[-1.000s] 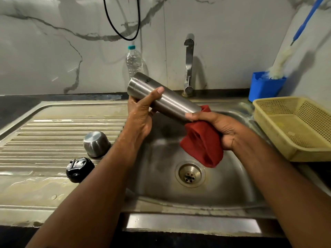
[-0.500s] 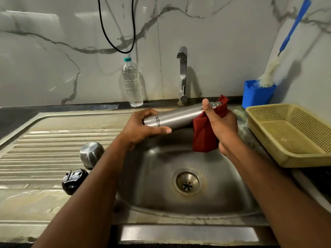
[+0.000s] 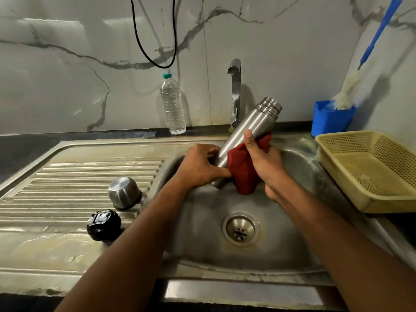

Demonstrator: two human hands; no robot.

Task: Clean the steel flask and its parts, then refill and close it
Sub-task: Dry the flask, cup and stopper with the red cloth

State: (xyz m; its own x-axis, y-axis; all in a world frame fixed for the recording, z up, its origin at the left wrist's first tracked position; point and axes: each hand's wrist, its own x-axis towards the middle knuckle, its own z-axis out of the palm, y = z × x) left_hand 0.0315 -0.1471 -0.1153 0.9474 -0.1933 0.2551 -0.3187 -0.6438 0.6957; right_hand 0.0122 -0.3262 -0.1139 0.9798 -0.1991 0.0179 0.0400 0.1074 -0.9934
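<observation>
Flask is held up over the sink, tilted, with its open neck pointing up toward the tap, so any drips likely fall into the bowl and not on the tabletop. The left hand curls its fingers round the bottom end to keep the flask steady. The right hand wraps a red cloth round the middle of the flask, thumb lying on the steel, in a good grip for rubbing the outside. Both arms reach forward over the sink. The steel cup and the black stopper sit apart on the ribbed drain board, probably so they stay out of the way. A water bottle stands by the wall, maybe for the refill.
</observation>
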